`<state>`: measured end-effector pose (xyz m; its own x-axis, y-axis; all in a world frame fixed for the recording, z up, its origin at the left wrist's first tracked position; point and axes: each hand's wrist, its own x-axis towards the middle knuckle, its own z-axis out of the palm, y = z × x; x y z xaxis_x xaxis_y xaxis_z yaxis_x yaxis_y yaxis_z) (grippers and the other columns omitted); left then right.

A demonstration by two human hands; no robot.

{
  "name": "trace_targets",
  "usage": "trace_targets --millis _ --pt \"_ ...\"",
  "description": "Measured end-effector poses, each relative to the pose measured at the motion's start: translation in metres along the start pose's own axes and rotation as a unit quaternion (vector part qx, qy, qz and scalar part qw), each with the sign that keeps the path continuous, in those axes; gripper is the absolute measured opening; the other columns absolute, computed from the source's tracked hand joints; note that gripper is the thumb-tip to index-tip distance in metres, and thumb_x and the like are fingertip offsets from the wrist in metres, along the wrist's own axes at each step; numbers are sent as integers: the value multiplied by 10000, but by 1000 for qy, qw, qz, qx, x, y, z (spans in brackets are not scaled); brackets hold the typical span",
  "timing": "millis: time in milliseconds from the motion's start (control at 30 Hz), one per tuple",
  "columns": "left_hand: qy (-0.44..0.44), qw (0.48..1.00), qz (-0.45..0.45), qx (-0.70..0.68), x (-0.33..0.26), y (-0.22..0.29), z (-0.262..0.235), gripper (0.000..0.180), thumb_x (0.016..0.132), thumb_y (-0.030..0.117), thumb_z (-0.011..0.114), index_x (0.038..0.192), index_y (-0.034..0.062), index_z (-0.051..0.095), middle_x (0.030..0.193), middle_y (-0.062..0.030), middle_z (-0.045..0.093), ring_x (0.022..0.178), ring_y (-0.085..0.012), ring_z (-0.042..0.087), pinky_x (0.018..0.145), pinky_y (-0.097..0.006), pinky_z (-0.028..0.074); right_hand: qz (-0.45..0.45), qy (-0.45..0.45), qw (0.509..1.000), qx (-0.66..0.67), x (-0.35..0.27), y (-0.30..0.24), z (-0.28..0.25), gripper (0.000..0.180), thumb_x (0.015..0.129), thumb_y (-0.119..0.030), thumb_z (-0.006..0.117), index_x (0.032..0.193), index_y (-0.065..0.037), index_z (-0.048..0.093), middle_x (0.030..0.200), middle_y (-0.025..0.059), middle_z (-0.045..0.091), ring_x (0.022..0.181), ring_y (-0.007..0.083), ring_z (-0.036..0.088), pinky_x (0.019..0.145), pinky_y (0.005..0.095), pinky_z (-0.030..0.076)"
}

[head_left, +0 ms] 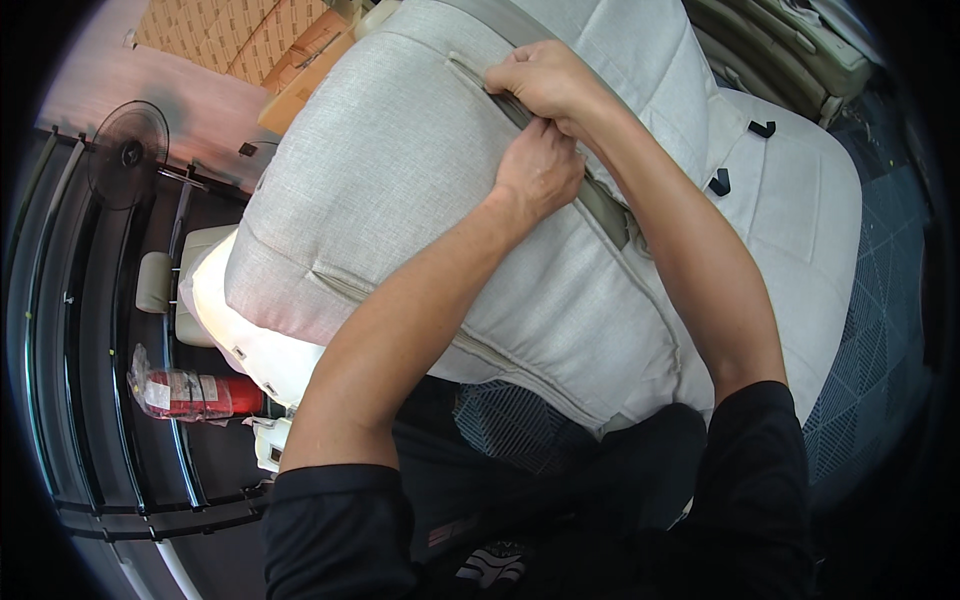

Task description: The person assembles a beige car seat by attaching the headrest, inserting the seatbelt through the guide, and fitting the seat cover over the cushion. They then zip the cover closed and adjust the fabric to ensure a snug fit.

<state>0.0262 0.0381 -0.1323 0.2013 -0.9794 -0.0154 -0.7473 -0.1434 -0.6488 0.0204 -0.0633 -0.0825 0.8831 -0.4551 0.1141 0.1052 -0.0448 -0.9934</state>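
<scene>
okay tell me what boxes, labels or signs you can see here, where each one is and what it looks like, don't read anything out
Cardboard boxes: top left, beyond the grey seat cushion; brown, stacked, rectangular.
Fire extinguisher label: lower left on the floor, on a red cylinder lying on its side; pale paper panel under clear wrap.
No signs or screens in view.

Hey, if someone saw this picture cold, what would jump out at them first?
A big pale grey fabric seat cushion fills the middle, with both hands working at a seam near its top: the left hand just below the right hand, pinching at a grey strip along the seam. At lower left, a red fire extinguisher lies on the dark floor, with a fan above it.
</scene>
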Motion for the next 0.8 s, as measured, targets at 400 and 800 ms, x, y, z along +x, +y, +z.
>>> trace_targets --millis 400,800 --pt "10 1000 7 2 -3 -1 0 312 972 278 492 1004 144 772 1187 -83 684 1219 -232 536 1065 -415 337 56 -16 996 -61 -9 -24 -2 203 742 -181 718 674 4 670 573 22 521 536 126 429 511 322 360" --pt "7 999 -7 -42 -4 1 3 328 965 269 487 1000 118 777 1232 -109 645 1235 -259 520 1084 -412 321 -169 -74 950 -253 -9 -15 -18 203 780 -157 659 879 1 739 765 139 714 686 220 663 666 359 534"
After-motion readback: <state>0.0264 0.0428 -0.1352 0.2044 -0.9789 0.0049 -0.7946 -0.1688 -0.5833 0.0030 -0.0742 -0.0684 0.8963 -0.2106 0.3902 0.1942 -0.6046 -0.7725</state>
